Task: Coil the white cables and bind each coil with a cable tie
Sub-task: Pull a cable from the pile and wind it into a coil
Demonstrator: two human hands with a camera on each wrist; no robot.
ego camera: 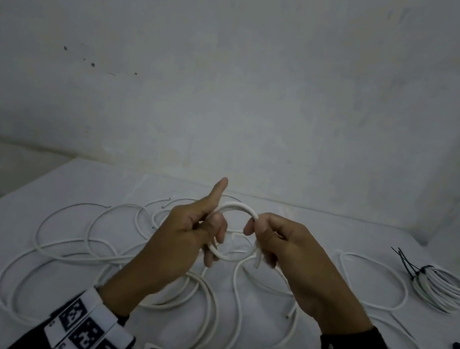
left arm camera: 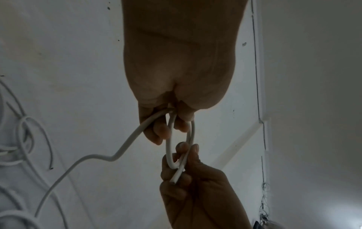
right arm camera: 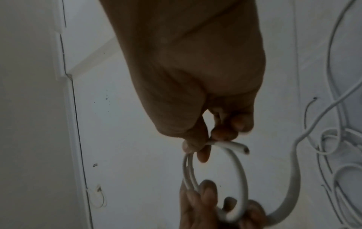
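White cable loop held in both hands above a white tabletop (ego camera: pixel 16 224).

The tabletop is set against a pale, marked wall (ego camera: pixel 237 84). Loose white cables (ego camera: pixel 64 250) are strewn across it; a finished coil (ego camera: pixel 441 287), bound with a black cable tie (ego camera: pixel 408 263), lies at the far right. A small cable loop (ego camera: pixel 237 207) is gripped by the left hand (ego camera: pixel 181 242), index finger extended, while its cut end (right arm camera: pixel 245 149) is pinched by the right hand (ego camera: pixel 281 244).
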